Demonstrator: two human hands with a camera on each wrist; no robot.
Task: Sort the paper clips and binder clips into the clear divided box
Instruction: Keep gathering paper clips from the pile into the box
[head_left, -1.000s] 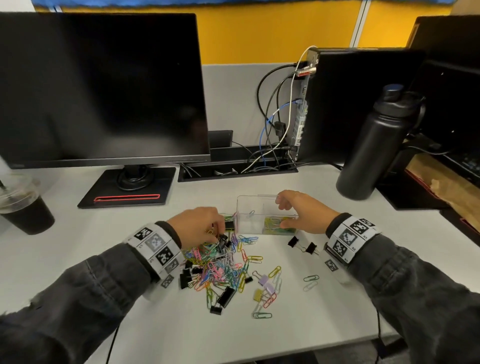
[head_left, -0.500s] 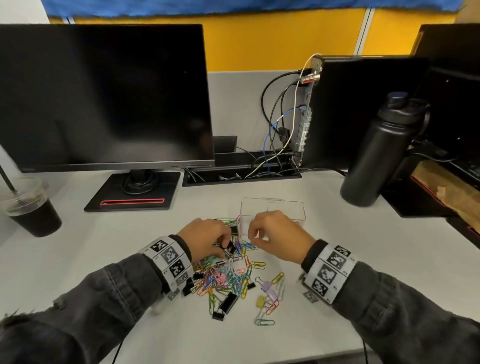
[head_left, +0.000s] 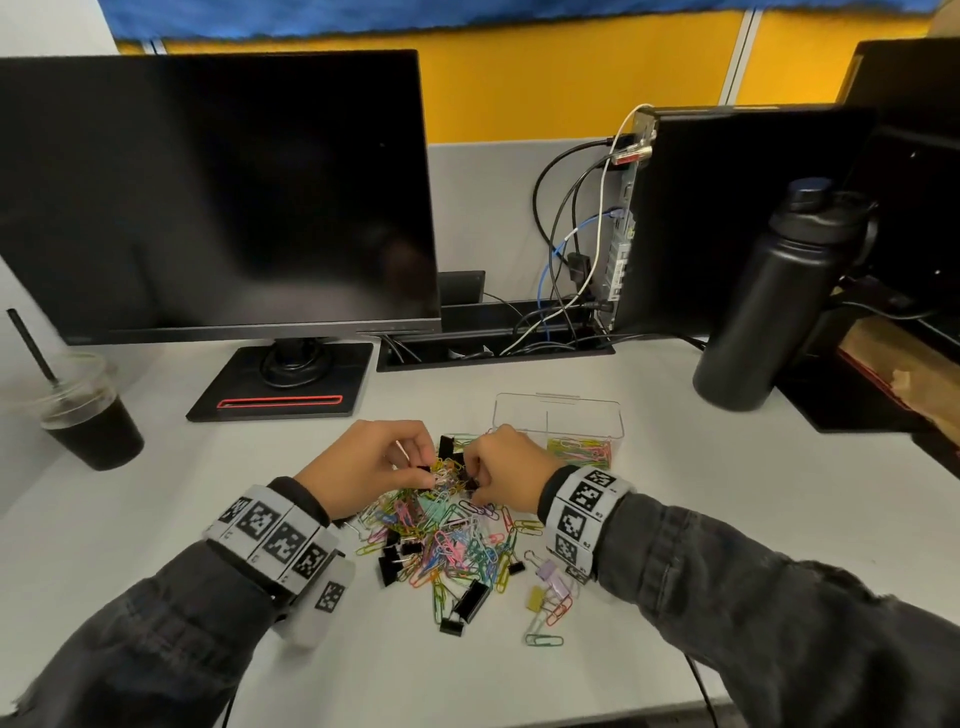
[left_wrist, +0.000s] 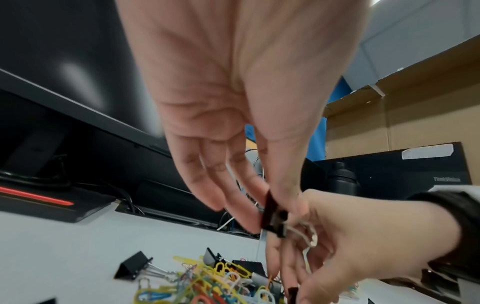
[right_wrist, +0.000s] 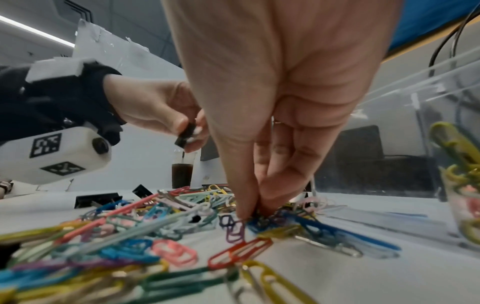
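Black binder clip is pinched by the left hand; the right hand pinches paper clips on the table.

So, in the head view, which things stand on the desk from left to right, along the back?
Clear plastic cup of dark drink with a black straw → black monitor on its flat stand → bundle of black, white and blue cables → tall black metal water bottle.
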